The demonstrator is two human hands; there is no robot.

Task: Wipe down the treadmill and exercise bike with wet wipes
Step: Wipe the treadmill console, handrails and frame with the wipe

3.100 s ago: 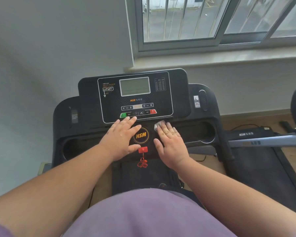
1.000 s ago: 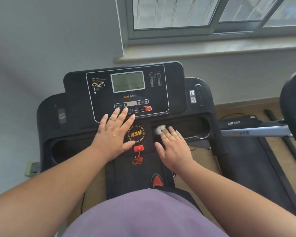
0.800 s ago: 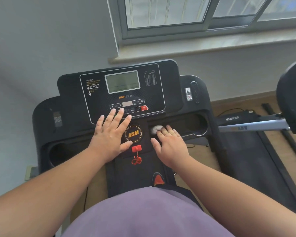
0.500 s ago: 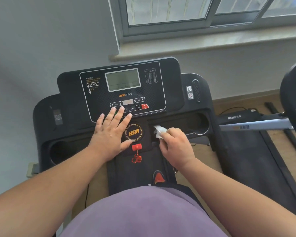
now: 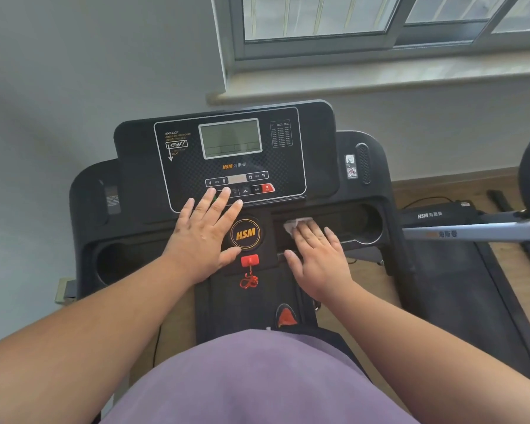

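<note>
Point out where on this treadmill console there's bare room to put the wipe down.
Free: the left tray recess, between the console's left edge and the left hand; also the right recess's far end, beyond the right hand. Crowded: the middle, where both hands flank the HSM badge and red safety key, with the wipe under the right fingers.

On the treadmill console (image 5: 318, 166), the left hand (image 5: 204, 237) lies left of the right hand (image 5: 318, 255), which covers a wipe (image 5: 292, 224).
</note>
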